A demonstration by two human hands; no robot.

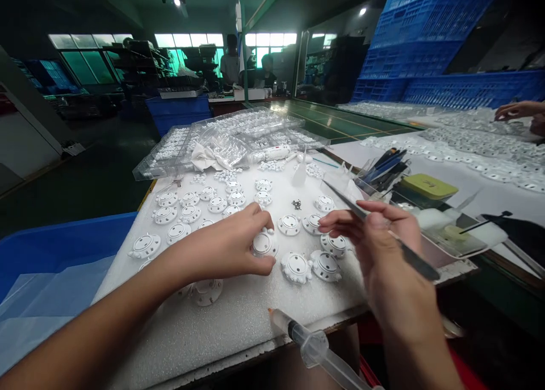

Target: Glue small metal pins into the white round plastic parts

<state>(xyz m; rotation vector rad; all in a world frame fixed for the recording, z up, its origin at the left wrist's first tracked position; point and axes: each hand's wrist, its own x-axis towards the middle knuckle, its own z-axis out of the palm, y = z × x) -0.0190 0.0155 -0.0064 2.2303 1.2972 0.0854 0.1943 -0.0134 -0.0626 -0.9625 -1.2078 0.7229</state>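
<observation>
My left hand [242, 239] is closed round a round white plastic part [264, 243] at the middle of the foam-topped table [238, 316], thumb and fingers at its edges. In my right hand [385, 248] is a pair of dark metal tweezers [409, 252], tips pointing up and left above the work. Several like white parts stand in loose rows on both sides; one nearby part [297, 267] shows small knobs round its rim. Between the hands, farther back, lies a small pile of tiny metal pieces [297, 205]. A clear syringe [315, 344] with an orange tip rests at the front edge.
Clear trays of small white pieces [255, 120] and a plastic bag [221, 149] lie at the back. A tool bin [468, 237] with a yellow-lidded box [429, 186] stands right. Blue crates [421, 38] rise behind; another person's hand [517, 110] is far right. A blue bin [85, 237] sits left.
</observation>
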